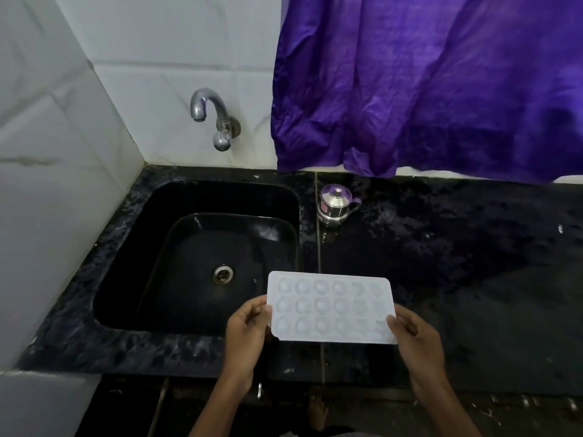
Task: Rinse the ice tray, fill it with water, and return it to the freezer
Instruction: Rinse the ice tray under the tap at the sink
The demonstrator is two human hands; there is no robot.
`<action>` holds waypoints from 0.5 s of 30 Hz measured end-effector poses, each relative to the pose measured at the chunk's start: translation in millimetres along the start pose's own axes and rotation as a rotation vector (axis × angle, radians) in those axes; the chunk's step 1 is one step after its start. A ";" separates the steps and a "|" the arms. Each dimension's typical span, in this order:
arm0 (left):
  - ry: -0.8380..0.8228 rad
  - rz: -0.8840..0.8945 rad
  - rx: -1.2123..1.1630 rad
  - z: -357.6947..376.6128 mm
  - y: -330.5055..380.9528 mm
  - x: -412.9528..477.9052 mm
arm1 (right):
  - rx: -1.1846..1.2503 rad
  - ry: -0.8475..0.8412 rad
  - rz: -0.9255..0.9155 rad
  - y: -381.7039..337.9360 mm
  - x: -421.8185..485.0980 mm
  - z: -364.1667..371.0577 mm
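A white ice tray (329,307) with three rows of rounded cells is held level above the counter's front edge, just right of the sink. My left hand (249,329) pinches its left short edge. My right hand (416,335) grips its right short edge with the thumb on top. The cells look empty. The black sink (126,272) lies to the left, its drain (223,274) at the bottom. A chrome tap (211,113) juts from the tiled wall above the sink, with no water running.
A small steel pot with a lid and spout (335,205) stands on the black stone counter (457,263) behind the tray. A purple cloth (426,83) hangs over the counter's back. White tiled walls (47,152) close off the left side and back.
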State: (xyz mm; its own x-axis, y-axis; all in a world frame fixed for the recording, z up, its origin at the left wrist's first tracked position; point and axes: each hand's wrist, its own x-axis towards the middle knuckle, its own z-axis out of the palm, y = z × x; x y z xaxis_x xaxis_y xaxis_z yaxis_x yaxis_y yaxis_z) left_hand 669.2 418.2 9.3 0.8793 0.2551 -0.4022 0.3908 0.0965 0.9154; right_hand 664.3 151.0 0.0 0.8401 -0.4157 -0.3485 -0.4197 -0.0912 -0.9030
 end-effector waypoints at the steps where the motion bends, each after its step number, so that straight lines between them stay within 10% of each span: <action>1: 0.013 0.001 0.001 3.0 1.6 5.0 | -0.002 -0.007 -0.001 -3.6 6.7 1.4; 15: 0.127 0.073 -0.069 -20.8 50.0 75.9 | -0.059 -0.187 -0.077 -66.1 73.0 78.2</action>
State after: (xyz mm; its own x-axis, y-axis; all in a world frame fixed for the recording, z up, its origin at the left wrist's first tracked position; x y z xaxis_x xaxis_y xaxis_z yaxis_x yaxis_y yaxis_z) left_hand 749.8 462.5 24.8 0.8616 0.3828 -0.3334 0.3035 0.1380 0.9428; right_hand 780.3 197.4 14.6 0.9174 -0.2307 -0.3243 -0.3665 -0.1719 -0.9144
